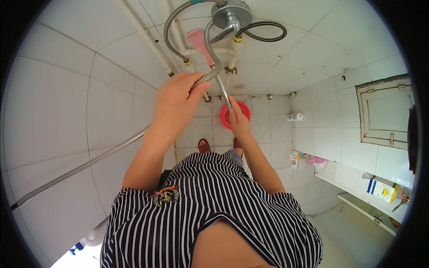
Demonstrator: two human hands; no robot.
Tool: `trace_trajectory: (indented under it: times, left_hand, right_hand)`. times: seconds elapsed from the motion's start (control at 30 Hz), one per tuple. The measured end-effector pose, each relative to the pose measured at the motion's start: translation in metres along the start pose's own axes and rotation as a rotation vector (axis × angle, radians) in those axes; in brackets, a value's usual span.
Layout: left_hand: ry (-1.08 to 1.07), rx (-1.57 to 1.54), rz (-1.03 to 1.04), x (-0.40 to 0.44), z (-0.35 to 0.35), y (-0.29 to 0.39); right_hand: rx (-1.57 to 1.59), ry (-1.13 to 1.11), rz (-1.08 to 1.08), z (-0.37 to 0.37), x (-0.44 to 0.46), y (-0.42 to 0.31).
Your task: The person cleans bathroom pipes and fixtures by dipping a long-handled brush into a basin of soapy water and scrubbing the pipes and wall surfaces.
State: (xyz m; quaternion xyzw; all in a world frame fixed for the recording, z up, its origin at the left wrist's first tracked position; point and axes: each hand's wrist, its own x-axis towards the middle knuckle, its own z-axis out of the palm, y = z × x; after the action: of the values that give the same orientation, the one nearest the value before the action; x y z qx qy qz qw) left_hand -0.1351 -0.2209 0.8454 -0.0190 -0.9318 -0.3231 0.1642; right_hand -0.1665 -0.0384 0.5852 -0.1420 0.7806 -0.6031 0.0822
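A grey, ribbed metal hose point(203, 80) is gripped in the left hand point(175, 98), with the thumb and fingers closed around it. In the right hand point(240, 123), the slim, silver-coloured handle point(223, 91) of a flat pink tool point(200, 41) is held near its lower end; by this grip, it seems, the pink head is given reach. That head is raised beyond both hands, up among the pipes, and whether the wall is touched by it cannot be told. The tool is crossed in front by the hose just above the hands, so the hose is perhaps being steadied or kept aside by the left hand.

Farther above the hands, the hose is joined to a round chrome fitting point(231, 15), beside which a dark, braided hose point(268, 39) is looped. Cream-white pipes point(222, 51) are fixed to the tiled wall behind the tool.

Beyond and below the right hand, a round red plastic basin point(247, 108) is set on the tiled floor point(263, 134), partly hidden by that hand. Well to the right of the hands, a white bottle point(295, 117) and a cream-framed window point(386, 111) are seen.
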Motion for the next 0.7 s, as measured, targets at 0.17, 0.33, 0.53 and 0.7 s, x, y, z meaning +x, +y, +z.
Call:
trace_trajectory:
  times: [0.17, 0.33, 0.53, 0.7]
  left_hand:
    - [0.027, 0.071, 0.023, 0.0, -0.01, 0.0]
    - [0.068, 0.011, -0.02, -0.004, -0.017, 0.002]
    - [0.057, 0.1, -0.041, -0.002, -0.023, 0.006]
    - [0.112, 0.036, -0.086, 0.002, -0.026, 0.002]
  right_hand:
    - [0.187, 0.007, 0.226, -0.003, -0.007, 0.032]
    - [0.216, 0.068, 0.078, 0.011, 0.008, 0.006]
    - [0.327, 0.088, 0.101, 0.008, -0.004, 0.033]
    - [0.449, 0.068, 0.262, 0.0, -0.01, -0.008]
